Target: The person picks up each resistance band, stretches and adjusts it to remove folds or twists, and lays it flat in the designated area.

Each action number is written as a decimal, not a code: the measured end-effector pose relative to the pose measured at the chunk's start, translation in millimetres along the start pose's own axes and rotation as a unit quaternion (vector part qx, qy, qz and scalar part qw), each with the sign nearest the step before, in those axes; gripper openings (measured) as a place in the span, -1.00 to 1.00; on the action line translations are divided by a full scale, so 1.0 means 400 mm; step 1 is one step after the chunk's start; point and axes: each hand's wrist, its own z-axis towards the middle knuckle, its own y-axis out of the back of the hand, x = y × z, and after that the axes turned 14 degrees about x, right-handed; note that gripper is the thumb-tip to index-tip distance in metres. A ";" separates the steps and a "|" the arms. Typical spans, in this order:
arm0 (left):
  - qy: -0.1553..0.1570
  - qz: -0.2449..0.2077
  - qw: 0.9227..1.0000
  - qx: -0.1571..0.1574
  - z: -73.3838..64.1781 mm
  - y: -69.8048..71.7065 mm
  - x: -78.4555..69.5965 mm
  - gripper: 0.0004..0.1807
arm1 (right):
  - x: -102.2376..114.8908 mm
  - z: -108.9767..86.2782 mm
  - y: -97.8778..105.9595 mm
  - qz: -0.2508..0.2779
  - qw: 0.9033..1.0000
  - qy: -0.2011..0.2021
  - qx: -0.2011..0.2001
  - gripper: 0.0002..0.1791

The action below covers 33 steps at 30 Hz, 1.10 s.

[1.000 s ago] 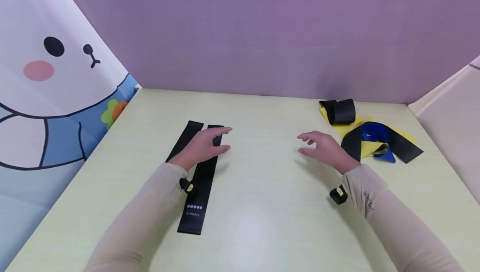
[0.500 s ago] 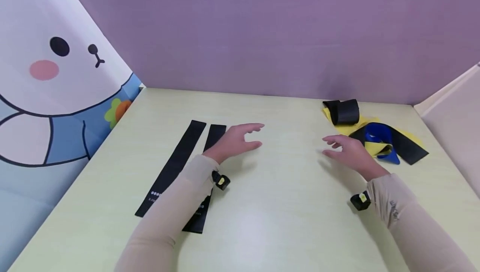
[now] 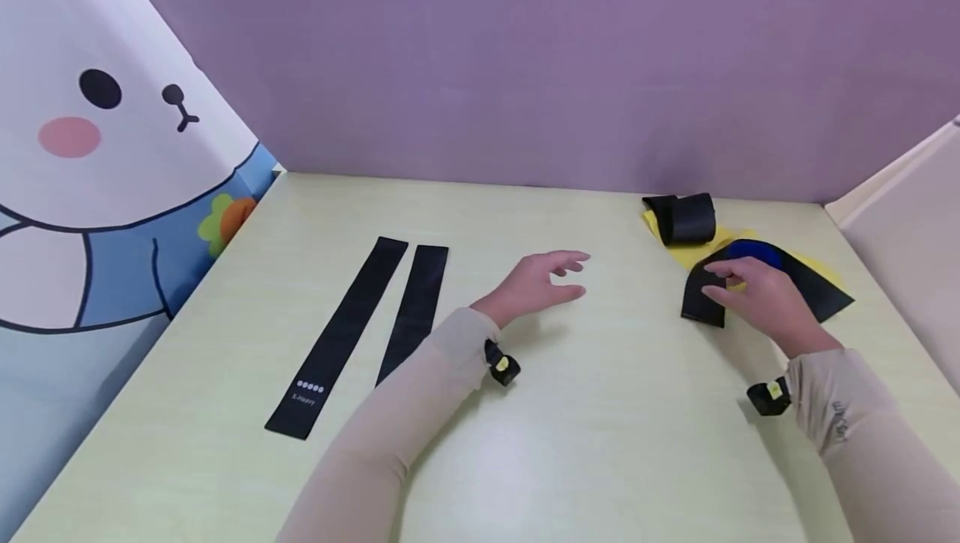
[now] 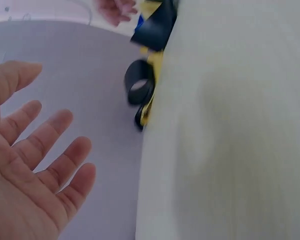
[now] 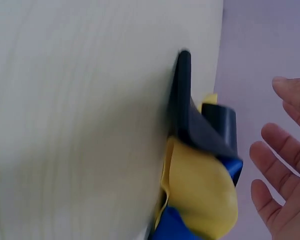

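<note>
In the head view my left hand (image 3: 528, 286) hovers over the middle of the table, fingers apart and nothing held. My right hand (image 3: 768, 300) is in front of a heap of resistance bands at the right, its fingers loosely bent and holding nothing. The heap has a black band (image 3: 702, 297) arching at the front, a curled black band (image 3: 692, 220) behind, a yellow band (image 5: 202, 187) and a blue band (image 3: 753, 251), partly covered by the hand. In the right wrist view, the fingers (image 5: 277, 160) look apart from the bands.
Two flat black bands lie left of centre: one marked X-Heavy (image 3: 337, 339), the other (image 3: 416, 310) partly under my left forearm. A purple wall (image 3: 480, 68) closes the table's (image 3: 600, 443) far edge. A cartoon-printed panel (image 3: 127, 193) stands left, a pale panel (image 3: 907, 218) right.
My left hand has moved right, away from the flat black bands and uncovering them. My right hand has also moved right, from beside the heap to in front of it.
</note>
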 end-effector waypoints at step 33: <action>0.017 -0.079 0.997 0.010 0.118 -0.128 -0.060 -0.47 | -0.070 -0.021 -0.018 0.229 0.949 -0.175 0.126 -0.69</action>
